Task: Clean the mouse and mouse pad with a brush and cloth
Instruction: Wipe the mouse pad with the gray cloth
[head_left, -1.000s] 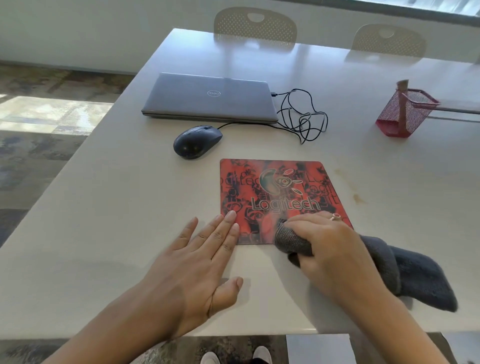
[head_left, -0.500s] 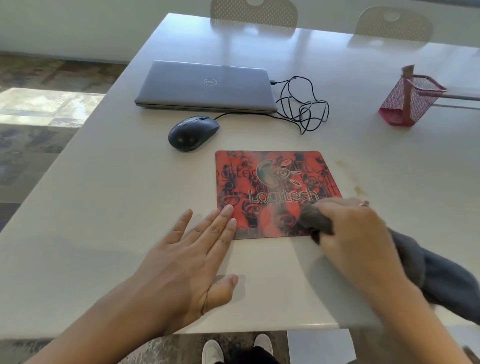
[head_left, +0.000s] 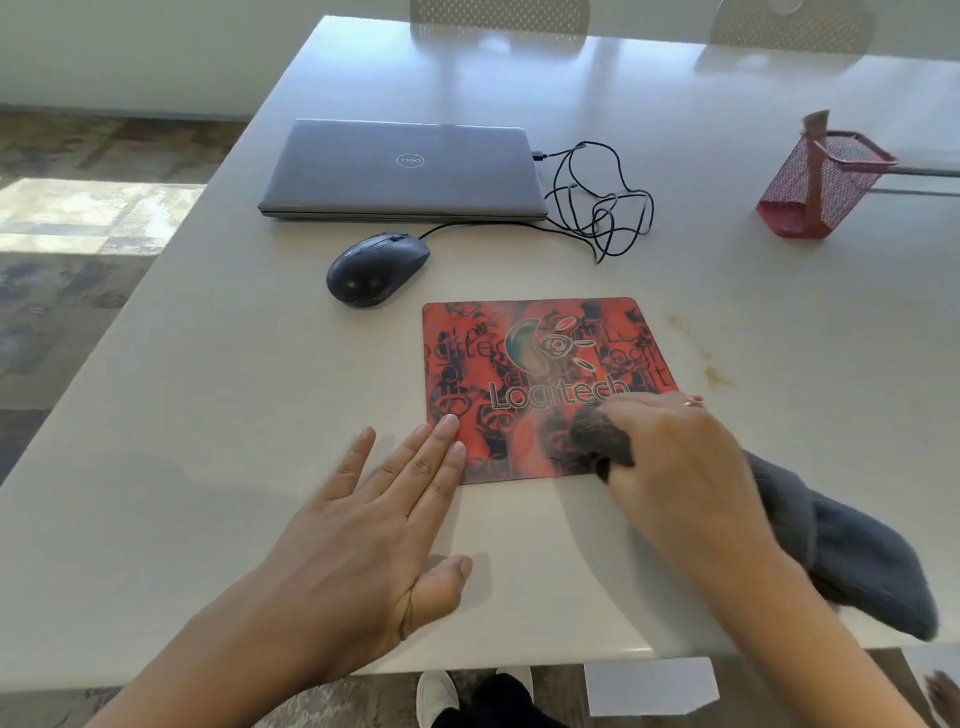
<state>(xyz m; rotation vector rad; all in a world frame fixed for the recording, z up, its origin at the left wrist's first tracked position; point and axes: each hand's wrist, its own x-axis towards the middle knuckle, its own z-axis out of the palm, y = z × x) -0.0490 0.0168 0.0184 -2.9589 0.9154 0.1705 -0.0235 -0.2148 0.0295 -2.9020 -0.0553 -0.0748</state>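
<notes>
Pressing a bunched dark grey cloth (head_left: 602, 439) onto the near right part of the red and black patterned rectangular mouse pad (head_left: 540, 384), our right hand (head_left: 680, 467) has its grip clenched around the fabric, and the rest of the cloth trails back under the wrist toward the near right edge of the pale worktop (head_left: 208, 415). Our left hand (head_left: 374, 525) lies flat with its grip released, fingers spread; two fingertips rest on the pad's near left corner, the palm on the worktop. The pad sits near the middle of the worktop's near half. The black corded computer mouse (head_left: 376, 270) lies just beyond the pad's far left corner, apart from it. Behind the mouse is a closed grey laptop (head_left: 405, 171), with a tangled black cable (head_left: 602, 208) at its right. A red mesh holder (head_left: 821, 187) stands toward the far right edge.
</notes>
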